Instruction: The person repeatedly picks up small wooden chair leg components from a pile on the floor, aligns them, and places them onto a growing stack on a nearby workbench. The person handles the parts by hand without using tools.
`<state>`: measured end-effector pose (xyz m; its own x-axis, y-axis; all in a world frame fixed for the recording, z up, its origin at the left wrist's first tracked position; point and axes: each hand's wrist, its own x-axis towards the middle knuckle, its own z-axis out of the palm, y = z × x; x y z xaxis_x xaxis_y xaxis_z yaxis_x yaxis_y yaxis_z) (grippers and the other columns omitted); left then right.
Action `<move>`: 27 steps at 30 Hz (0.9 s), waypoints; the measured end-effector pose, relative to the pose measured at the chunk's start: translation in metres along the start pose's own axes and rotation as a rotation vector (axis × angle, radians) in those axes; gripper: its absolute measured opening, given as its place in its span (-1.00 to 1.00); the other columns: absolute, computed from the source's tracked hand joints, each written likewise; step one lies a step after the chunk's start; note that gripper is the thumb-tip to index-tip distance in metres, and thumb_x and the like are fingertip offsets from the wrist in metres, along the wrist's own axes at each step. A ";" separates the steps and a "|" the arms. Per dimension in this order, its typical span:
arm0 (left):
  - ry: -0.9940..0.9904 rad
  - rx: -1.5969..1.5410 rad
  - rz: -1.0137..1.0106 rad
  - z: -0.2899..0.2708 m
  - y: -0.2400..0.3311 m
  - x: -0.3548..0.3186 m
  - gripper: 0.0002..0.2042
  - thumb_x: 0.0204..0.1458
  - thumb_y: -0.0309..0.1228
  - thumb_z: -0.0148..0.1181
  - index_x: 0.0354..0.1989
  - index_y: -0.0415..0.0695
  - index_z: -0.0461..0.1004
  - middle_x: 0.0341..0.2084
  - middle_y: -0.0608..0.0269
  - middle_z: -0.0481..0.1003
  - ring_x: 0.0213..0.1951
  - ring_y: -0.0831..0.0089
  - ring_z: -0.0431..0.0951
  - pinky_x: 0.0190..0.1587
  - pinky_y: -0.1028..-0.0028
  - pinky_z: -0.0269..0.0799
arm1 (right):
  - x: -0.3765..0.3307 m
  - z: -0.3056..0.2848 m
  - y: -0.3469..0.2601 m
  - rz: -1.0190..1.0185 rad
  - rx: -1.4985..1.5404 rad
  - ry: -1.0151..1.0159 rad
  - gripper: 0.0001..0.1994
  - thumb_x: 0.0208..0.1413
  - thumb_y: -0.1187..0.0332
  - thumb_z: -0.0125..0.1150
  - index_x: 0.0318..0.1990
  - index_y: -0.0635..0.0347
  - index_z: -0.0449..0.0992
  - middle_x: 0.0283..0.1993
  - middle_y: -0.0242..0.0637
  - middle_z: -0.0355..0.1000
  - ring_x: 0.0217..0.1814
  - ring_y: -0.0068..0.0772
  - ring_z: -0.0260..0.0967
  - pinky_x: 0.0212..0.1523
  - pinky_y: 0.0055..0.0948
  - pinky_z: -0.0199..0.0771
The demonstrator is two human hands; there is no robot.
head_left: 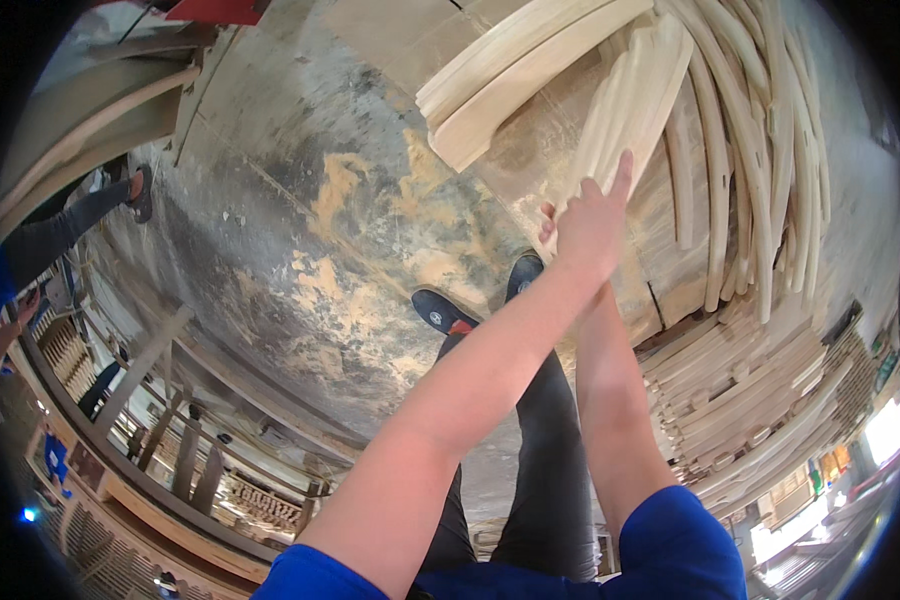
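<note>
A stack of pale, shaped wooden pieces (635, 95) stretches away from me at the upper right, grooved along its face. At its near end is my left hand (588, 232), one digit laid straight along the wood and the others bent at the left edge. That hand looks closed on the pieces. My left forearm crosses in front of my right one. My right hand is hidden behind the left hand and wrist, so its fingers do not show. Left of the stack, more thick curved wooden pieces (530, 75) lie side by side on the floor.
Long curved wooden rods (745, 150) lie heaped to the right. Nearer on that side are piled wooden strips (740, 390). My shoes (440, 310) stand on the stained concrete floor (300, 200). Wooden racks (180, 430) and another person's leg (70, 220) are at the left.
</note>
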<state>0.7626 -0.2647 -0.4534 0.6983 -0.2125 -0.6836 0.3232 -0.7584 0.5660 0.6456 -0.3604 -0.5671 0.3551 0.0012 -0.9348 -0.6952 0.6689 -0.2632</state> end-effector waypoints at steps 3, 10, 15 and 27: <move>0.051 -0.118 -0.009 0.023 0.010 -0.041 -0.24 -0.03 -0.50 -0.03 0.33 0.10 -0.30 -0.15 -0.24 0.27 -0.31 -0.11 0.48 -0.17 0.06 0.38 | -0.052 -0.023 -0.005 0.024 -0.096 0.036 -0.37 0.16 -0.18 -0.30 0.18 0.12 0.16 0.02 -0.25 0.36 0.03 -0.34 0.34 -0.03 -0.35 0.41; -0.129 -0.633 -0.137 0.061 -0.003 -0.185 -0.12 -0.15 -0.37 0.15 0.31 -0.08 -0.30 -0.25 -0.26 0.35 -0.25 -0.15 0.44 -0.20 0.13 0.36 | -0.208 -0.076 0.023 0.190 -0.333 0.157 -0.40 0.18 -0.16 -0.29 0.16 0.12 0.18 -0.03 -0.27 0.39 -0.08 -0.35 0.40 -0.14 -0.36 0.47; -0.111 -0.851 -0.215 0.088 -0.032 -0.267 -0.06 -0.21 -0.36 0.20 0.31 -0.13 -0.33 -0.09 -0.31 0.33 -0.10 -0.11 0.42 -0.06 0.21 0.34 | -0.288 -0.088 0.044 0.288 -0.459 0.078 -0.54 0.20 -0.01 -0.18 0.02 0.19 0.27 -0.21 -0.25 0.41 -0.25 -0.38 0.43 -0.33 -0.37 0.48; 0.521 -1.076 -0.220 0.013 -0.144 -0.298 -0.11 -0.12 -0.49 0.16 0.33 -0.09 -0.34 0.24 -0.07 0.01 0.21 0.16 0.15 0.17 0.34 0.15 | -0.225 0.074 0.091 -0.073 -1.060 -0.305 -0.66 0.05 0.27 0.15 -0.16 0.39 0.35 -0.26 -0.20 0.42 -0.22 -0.51 0.34 -0.21 -0.48 0.36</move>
<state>0.4997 -0.1004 -0.3370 0.6551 0.3168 -0.6860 0.6590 0.2047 0.7238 0.5487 -0.2452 -0.3635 0.4554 0.2687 -0.8488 -0.7975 -0.3007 -0.5231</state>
